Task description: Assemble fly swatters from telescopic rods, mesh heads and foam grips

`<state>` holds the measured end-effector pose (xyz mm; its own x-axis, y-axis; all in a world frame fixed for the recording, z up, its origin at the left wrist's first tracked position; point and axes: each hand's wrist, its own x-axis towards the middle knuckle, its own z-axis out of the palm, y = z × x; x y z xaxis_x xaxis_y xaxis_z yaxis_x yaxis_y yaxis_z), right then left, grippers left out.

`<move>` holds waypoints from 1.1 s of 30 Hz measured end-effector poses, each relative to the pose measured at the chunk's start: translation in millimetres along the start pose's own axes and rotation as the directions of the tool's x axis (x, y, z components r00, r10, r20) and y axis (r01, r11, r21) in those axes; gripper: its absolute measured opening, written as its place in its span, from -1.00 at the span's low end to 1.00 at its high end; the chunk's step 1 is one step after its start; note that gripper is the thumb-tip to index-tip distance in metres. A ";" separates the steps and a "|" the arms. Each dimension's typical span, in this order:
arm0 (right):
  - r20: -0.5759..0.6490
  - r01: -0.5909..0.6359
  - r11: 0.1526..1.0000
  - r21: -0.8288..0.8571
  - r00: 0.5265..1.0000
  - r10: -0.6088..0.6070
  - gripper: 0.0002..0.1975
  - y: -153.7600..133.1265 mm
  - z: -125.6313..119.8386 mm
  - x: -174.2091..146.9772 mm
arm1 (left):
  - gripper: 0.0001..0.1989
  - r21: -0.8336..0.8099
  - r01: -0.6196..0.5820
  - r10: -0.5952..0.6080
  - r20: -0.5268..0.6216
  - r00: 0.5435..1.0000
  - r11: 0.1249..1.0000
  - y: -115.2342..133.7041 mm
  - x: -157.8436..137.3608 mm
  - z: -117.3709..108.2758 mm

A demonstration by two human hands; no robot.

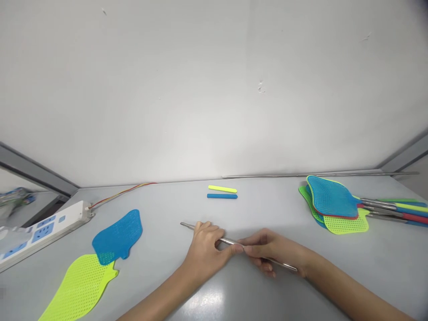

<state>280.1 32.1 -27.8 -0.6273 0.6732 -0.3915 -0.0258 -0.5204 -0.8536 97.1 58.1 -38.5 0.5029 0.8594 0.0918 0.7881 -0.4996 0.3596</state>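
Observation:
A thin metal telescopic rod lies slantwise across the middle of the desk front, held in both hands. My left hand is closed over its left part, thumb pressed along it near the joint. Gripping the right part between thumb and fingers is my right hand, its tip sticking out past the palm. Beyond the hands lie a yellow handle sleeve and a blue handle sleeve. To the left, a blue fly swatter head overlaps a yellow fly swatter head.
At the right is a pile of fly swatters with metal rods and coloured handles. Long thin metal rods run along the wall's foot. A white power strip with a red-yellow cable sits at the left edge.

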 end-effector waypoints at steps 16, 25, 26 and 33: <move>0.031 0.007 1.000 0.012 0.999 -0.007 -0.70 1.0 -1.8 0.6 | -0.69 -0.026 -0.038 0.039 0.024 0.999 0.999 3.2 -2.1 0.3; 0.011 -0.002 1.000 -0.010 1.000 0.002 -0.72 0.8 -1.6 1.3 | -0.67 -0.041 -0.060 0.061 0.036 0.997 0.997 3.5 -6.3 4.7; 0.013 -0.001 1.000 -0.009 1.000 0.001 -0.72 0.7 -1.4 1.1 | -0.67 -0.041 -0.057 0.059 0.033 0.998 0.998 3.8 -6.1 4.9; 0.020 0.009 0.999 0.030 1.000 -0.010 -0.75 0.2 -0.9 -0.1 | -0.66 -0.002 -0.051 0.051 0.028 0.998 0.999 5.4 -7.4 3.4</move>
<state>280.8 32.4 -28.3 -0.6427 0.6676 -0.3757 -0.0553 -0.5296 -0.8464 98.9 48.7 -40.4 0.5519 0.8297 0.0842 0.7609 -0.5423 0.3564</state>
